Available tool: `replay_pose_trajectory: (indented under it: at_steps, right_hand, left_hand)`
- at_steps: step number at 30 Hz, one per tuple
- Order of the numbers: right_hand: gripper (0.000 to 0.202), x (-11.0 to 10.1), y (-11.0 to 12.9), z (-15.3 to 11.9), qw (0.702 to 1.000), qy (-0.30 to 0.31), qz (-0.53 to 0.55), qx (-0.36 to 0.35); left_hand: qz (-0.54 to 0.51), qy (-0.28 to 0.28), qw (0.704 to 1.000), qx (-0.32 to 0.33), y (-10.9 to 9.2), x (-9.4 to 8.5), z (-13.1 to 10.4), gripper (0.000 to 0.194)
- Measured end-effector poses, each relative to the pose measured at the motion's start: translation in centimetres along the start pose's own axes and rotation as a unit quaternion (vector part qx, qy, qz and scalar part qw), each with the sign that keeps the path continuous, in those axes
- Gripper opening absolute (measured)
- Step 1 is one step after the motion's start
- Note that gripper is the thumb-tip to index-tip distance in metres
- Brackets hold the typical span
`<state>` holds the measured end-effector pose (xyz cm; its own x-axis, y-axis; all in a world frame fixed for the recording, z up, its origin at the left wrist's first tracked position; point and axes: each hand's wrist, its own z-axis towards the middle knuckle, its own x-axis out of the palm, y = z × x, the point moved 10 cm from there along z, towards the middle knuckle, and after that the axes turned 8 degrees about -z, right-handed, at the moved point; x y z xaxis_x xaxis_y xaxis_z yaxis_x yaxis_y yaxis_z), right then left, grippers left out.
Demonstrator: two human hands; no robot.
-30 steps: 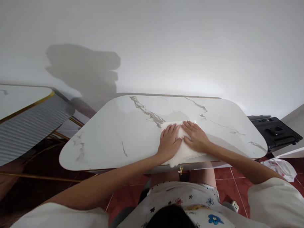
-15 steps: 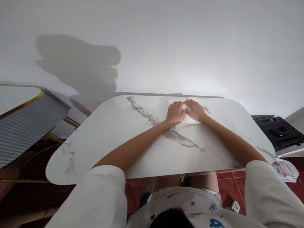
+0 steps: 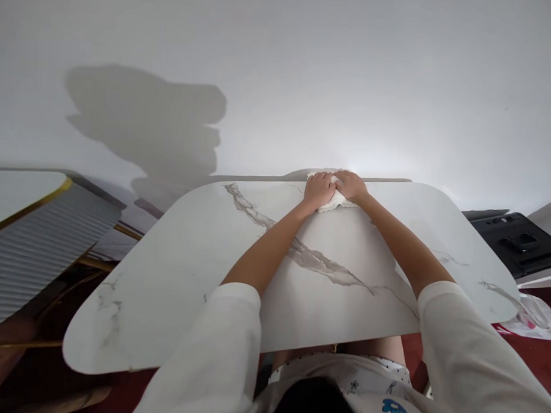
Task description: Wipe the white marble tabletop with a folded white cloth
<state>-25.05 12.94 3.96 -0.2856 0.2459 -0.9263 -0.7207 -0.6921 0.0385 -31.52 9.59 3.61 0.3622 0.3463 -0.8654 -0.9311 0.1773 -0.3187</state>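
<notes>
A white cloth (image 3: 337,202) lies bunched at the far edge of a white marble-patterned table (image 3: 178,269), against the wall. My left hand (image 3: 319,189) grips its left part from above, fingers side by side. On its right part rests my right hand (image 3: 351,187), also closed over the fabric. The two hands nearly meet in the middle, with both arms stretched forward across the tabletop. Part of the cloth is hidden beneath my palms.
Left stands a gold-edged cabinet with a ribbed grey side (image 3: 52,241). Beyond the table's right end are a black case (image 3: 520,242) and a clear plastic bag (image 3: 531,316). The white wall (image 3: 280,80) rises directly behind the table.
Both hands have pushed the cloth away from me, up to the table's far edge. My view has shifted slightly, and my arms reach farther forward.
</notes>
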Motion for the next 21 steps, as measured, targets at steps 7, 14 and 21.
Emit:
replay_pose_trajectory:
  at_steps: [7,14,21]
  right_hand:
    - [0.041,-0.1,0.4,-0.9,0.999,0.007,-0.035,-0.008]
    - [0.049,-1.2,2.2,-4.9,0.998,0.016,-0.053,0.004]
    - [0.051,-3.6,5.7,-11.6,0.997,0.050,-0.061,0.026]
  left_hand:
    - [0.005,0.001,1.000,-0.002,-0.7,-0.2,-0.6,0.038]
    - [-0.004,0.000,1.000,0.016,-2.4,-0.7,-4.2,0.044]
    - [-0.008,0.039,0.999,0.012,-5.3,-2.1,-10.8,0.049]
